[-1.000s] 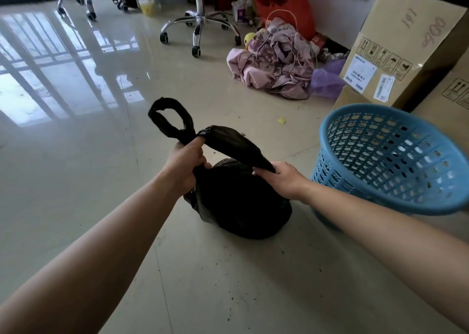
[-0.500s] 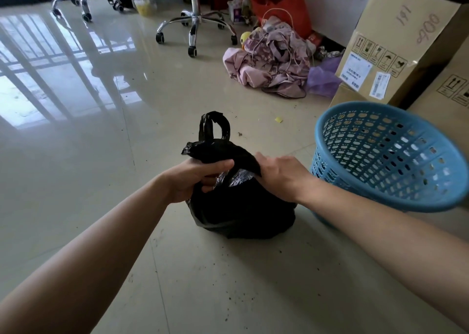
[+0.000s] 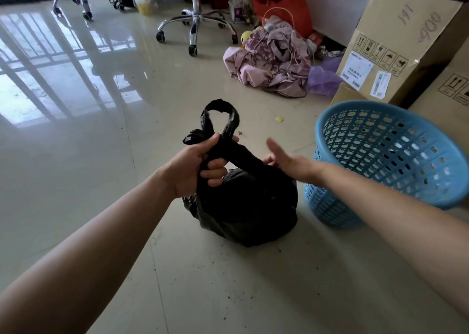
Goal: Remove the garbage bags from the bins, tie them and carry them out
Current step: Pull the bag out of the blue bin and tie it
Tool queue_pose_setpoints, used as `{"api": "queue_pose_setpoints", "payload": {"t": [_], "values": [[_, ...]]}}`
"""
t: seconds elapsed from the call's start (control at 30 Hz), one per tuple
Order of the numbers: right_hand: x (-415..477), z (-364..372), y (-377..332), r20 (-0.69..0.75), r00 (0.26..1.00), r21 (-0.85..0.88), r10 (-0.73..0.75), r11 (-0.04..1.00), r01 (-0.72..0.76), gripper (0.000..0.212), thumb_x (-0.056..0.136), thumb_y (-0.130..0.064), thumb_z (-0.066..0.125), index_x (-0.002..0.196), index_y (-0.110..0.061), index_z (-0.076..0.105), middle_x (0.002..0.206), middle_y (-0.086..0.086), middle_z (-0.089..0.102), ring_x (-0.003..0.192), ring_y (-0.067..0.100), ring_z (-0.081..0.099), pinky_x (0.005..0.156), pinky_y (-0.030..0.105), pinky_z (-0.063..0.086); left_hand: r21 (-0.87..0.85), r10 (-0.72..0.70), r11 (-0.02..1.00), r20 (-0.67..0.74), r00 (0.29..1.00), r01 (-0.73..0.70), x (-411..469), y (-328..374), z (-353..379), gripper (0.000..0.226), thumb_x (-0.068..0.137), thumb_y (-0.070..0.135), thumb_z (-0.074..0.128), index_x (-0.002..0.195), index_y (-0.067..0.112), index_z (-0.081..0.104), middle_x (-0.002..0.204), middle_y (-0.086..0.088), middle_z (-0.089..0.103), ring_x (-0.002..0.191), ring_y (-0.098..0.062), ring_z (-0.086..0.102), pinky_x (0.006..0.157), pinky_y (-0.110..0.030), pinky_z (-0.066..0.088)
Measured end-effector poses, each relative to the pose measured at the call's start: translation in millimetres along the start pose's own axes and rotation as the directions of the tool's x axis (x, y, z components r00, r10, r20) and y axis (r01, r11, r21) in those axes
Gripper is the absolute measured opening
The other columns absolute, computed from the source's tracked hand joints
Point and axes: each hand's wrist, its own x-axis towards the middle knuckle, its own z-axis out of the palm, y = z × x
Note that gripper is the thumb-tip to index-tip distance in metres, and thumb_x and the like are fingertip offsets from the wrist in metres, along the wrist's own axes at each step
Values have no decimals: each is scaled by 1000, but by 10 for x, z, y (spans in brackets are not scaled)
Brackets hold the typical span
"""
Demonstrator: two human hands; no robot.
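On the pale tiled floor (image 3: 76, 181) at the left, nothing belonging to the task is lying; only window reflections are showing there. Moving toward the middle, the left hand (image 3: 195, 166) is gripping the twisted neck of the black garbage bag (image 3: 243, 206), fingers curling fully around it, with one handle loop (image 3: 220, 116) standing up above the fist. The bag itself is sitting on the floor, already out of the bin, bulging and seemingly full. Just right of the neck, the right hand (image 3: 284, 161) is hovering with fingers spread and thumb lifted, holding nothing, its fingertips close to the plastic, though whether they are touching it I cannot tell. Further right, the blue perforated bin (image 3: 385, 161) is leaning just beside the bag, its inside apparently bare of any liner. Judging from this, the removal step is looking finished for this bin, the tying is appearing partway along with the knot not visibly secured, and carrying the bag out is remaining undone. Whether other bins are waiting is not showing.
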Motion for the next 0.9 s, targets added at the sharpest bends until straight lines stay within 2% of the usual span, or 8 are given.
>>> {"api": "queue_pose_setpoints", "payload": {"t": [0.1, 0.2, 0.37, 0.5, 0.57, 0.67, 0.8, 0.9], "values": [[47, -124, -132, -73, 997, 353, -33, 934, 56, 100, 78, -90, 9, 122, -17, 62, 114, 4, 67, 103, 17, 63, 88, 34, 47, 67, -63, 996, 67, 996, 58, -24, 22, 58, 36, 101, 44, 40, 97, 18, 64, 57, 3, 33, 42, -9, 26, 47, -25, 31], [41, -233, -318, -124, 981, 514, -146, 837, 189, 91, 87, -83, 26, 127, -9, 61, 105, 3, 62, 80, 13, 54, 67, 28, 38, 155, -104, 984, 79, 991, 91, -24, 9, 144, 36, 98, 48, 44, 89, 17, 60, 57, 3, 35, 42, -10, 29, 48, -26, 33], [-2, -282, -547, -250, 916, 449, -315, 800, 398, 17, 92, -33, 70, 99, -17, 73, 81, -5, 66, 65, 5, 48, 57, 16, 38, 237, -51, 970, -11, 999, 52, -37, -24, 225, 39, 93, 55, 49, 84, 18, 55, 58, 2, 38, 42, -10, 30, 49, -25, 32], [15, -316, -498, -425, 856, 439, -294, 760, 479, 5, 94, -16, 67, 94, -12, 70, 76, -2, 64, 59, 3, 53, 58, 16, 46, 157, 49, 987, -79, 996, -36, -72, 16, 97, 37, 102, 45, 42, 106, 16, 64, 84, -4, 68, 47, -9, 46, 48, -21, 42], [-30, -319, -431, -377, 883, 475, -278, 760, 442, 6, 95, -15, 65, 96, -11, 69, 78, -1, 66, 60, 3, 58, 61, 16, 53, 93, 70, 994, -149, 986, -57, -82, 39, 27, 41, 104, 42, 38, 121, 14, 63, 104, -4, 74, 53, -9, 52, 51, -18, 47], [-127, -241, -278, -85, 960, 523, -266, 808, 270, 14, 96, -11, 61, 105, -4, 68, 81, 1, 73, 70, 7, 68, 69, 18, 59, 36, 123, 992, -220, 968, -118, -76, 77, -63, 47, 106, 40, 36, 142, 12, 50, 94, -6, 71, 55, -12, 54, 52, -19, 48], [-147, 43, -81, 147, 976, 243, -160, 962, 122, 19, 93, -27, 68, 111, -19, 71, 92, -8, 73, 83, 5, 67, 70, 19, 54, -68, 178, 978, -199, 964, -195, -41, 129, -1, 23, 107, 30, 36, 108, 18, 55, 113, -9, 70, 62, -14, 57, 53, -20, 45], [-105, 130, -74, 121, 983, 131, -139, 984, 123, 20, 89, -33, 73, 107, -25, 74, 93, -14, 73, 81, 4, 63, 67, 20, 47, -100, 159, 980, -145, 977, -174, -24, 124, 113, 26, 104, 27, 36, 86, 17, 52, 86, -8, 64, 56, -15, 51, 52, -22, 42]]}}
